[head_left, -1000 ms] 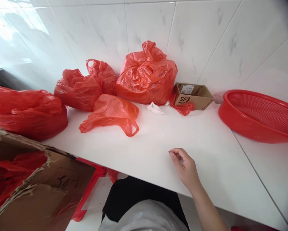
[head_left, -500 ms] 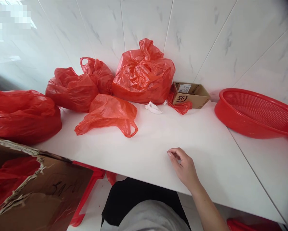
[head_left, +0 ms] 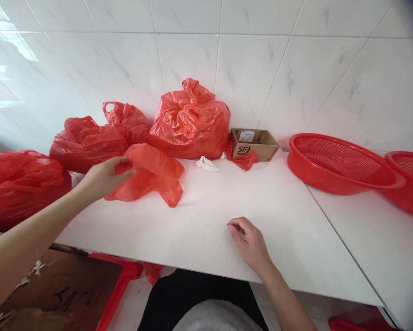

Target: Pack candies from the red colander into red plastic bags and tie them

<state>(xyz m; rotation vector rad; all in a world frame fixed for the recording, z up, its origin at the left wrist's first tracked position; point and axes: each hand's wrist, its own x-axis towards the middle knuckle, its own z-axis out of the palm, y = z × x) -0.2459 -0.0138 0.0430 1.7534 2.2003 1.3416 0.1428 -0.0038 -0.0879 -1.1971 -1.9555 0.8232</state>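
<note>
The left hand, absent from view a half second earlier, had come in over the loose bag left of the bench's centre. Its thumb and fingers stood apart with red film showing between them; whether they touched it could not be told. The bag's near handle no longer showed its open loop. Work in hand, in my judgement, had turned to this bag. The right hand remained on the bench near the front edge, loosely curled, thumb and forefinger tips together, nothing visible in it.

Containers: the loose bag lay slack, apparently holding little. Behind it, at the rear edge, the big bag bulged, its top gathered and contents hidden. Two further bags, a slumped bag and a handled bag, stood toward the rear left; a wide bag filled the left end. Their contents were likewise hidden. The box, open-topped, stood at the rear edge; its floor was out of sight. The basket lay right of it, showing mesh inside.
</note>
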